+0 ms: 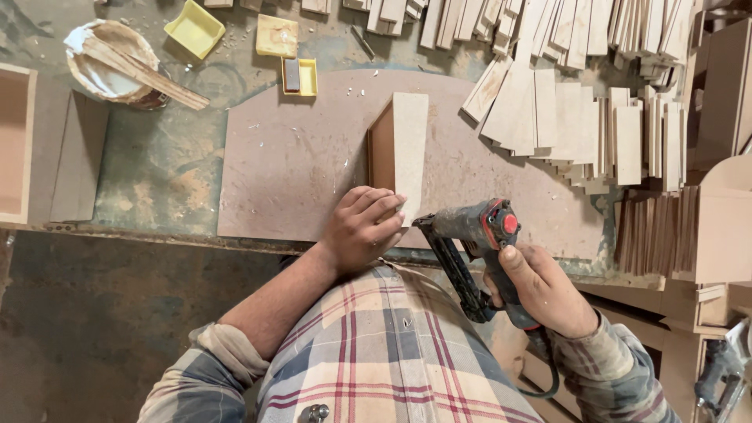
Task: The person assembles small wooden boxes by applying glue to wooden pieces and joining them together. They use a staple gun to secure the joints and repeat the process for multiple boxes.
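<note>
My left hand [362, 227] is pressing, fingers curled, on the near end of the small wooden box [399, 149], my right hand [540, 290] is gripping the nail gun [470, 247] at four o'clock from it, glue bowl [117, 63] at ten o'clock.

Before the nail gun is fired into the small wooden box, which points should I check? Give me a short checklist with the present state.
1. Left hand holds the wooden box steady: ok.
2. Left fingers are away from the gun's nose: not ok, they lie close to it.
3. Right hand grips the nail gun firmly: ok.
4. Nose sits on the joint: cannot tell.
5. Box rests flat on the board: ok.
6. Hose hangs free: cannot tell.
</note>
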